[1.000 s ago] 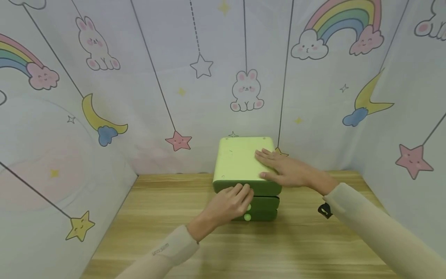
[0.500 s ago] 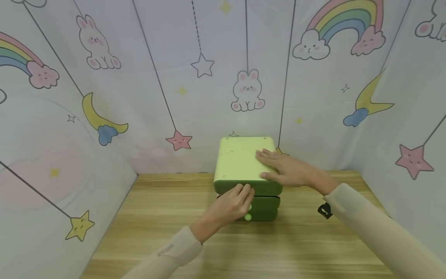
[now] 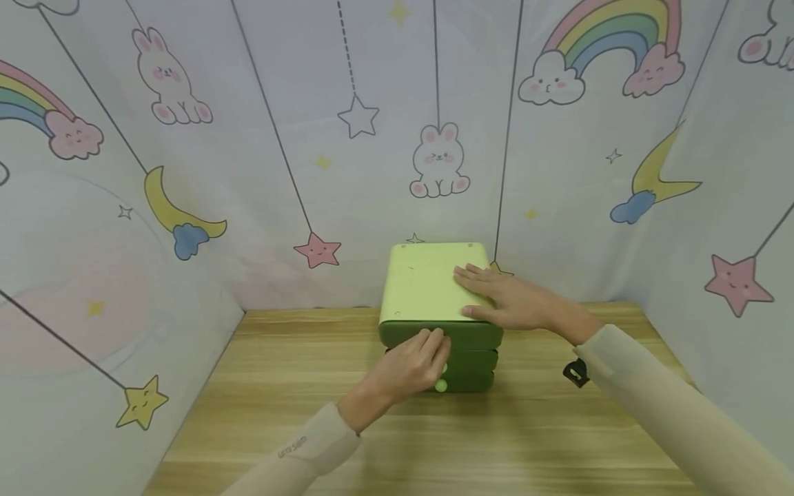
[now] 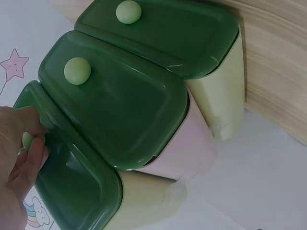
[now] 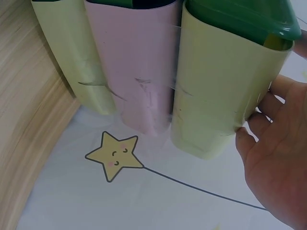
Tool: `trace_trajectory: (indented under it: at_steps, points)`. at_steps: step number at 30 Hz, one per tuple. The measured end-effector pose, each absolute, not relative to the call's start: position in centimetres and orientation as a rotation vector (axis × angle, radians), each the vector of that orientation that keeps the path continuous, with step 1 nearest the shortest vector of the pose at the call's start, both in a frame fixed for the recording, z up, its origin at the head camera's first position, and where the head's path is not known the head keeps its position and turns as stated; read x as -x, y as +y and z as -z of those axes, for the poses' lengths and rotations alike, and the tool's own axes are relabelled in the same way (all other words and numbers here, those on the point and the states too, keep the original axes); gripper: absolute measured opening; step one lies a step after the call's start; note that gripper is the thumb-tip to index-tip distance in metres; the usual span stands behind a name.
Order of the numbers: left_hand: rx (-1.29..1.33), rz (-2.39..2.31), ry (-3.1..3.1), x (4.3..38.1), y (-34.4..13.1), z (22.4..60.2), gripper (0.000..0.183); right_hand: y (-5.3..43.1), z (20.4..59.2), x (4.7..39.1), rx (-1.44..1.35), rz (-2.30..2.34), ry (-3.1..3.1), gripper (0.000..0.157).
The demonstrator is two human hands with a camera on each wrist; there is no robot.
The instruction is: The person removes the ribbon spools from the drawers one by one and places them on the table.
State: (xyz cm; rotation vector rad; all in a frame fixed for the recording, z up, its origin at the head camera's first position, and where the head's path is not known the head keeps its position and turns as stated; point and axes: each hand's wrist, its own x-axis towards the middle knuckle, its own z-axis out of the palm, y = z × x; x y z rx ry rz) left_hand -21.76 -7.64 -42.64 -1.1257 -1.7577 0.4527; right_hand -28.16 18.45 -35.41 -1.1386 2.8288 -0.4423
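A small three-tier drawer unit [image 3: 422, 282] with a pale yellow-green top stands against the back wall in the head view. Its dark green drawer fronts carry round light-green knobs. My left hand [image 3: 409, 362] pinches the knob [image 4: 28, 140] of the top drawer [image 4: 72, 172], seen at the lower left of the left wrist view. On the unit's top, at the right side, my right hand [image 3: 517, 300] rests with fingers extended. The middle drawer [image 4: 112, 103] and bottom drawer [image 4: 163, 33] are untouched. In the right wrist view, the top drawer's front [image 5: 254, 19] stands slightly out from its casing.
The unit stands on a wood-grain table [image 3: 298, 386]. Cloth walls [image 3: 366, 186] printed with rabbits, stars and rainbows enclose it at the back and sides. A small black object [image 3: 577, 373] shows beside the right sleeve. Clear tape [image 5: 175, 72] joins the casings at the side.
Both hands keep their places on the unit. The top drawer's front seems to have come out slightly, and the dark gap below it looks narrower.
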Motion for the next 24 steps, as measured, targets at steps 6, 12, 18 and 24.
trace_trajectory:
  at_steps: [6, 12, 18, 24]
  points:
    - [1.151, -0.431, -1.763, 20.9, -7.8, 42.5, 0.039, 18.5, 35.3, 28.1, 1.122, 0.457, 2.823, 0.077]
    - [1.169, -0.410, -1.777, 20.0, -7.8, 42.5, 0.041, 18.6, 35.4, 28.1, 1.115, 0.467, 2.823, 0.078]
    - [1.170, -0.397, -1.784, 19.2, -7.7, 42.7, 0.039, 18.6, 35.4, 28.0, 1.112, 0.469, 2.827, 0.078]
    - [1.178, -0.377, -1.781, 18.4, -7.7, 42.7, 0.043, 18.5, 35.4, 28.0, 1.115, 0.474, 2.832, 0.078]
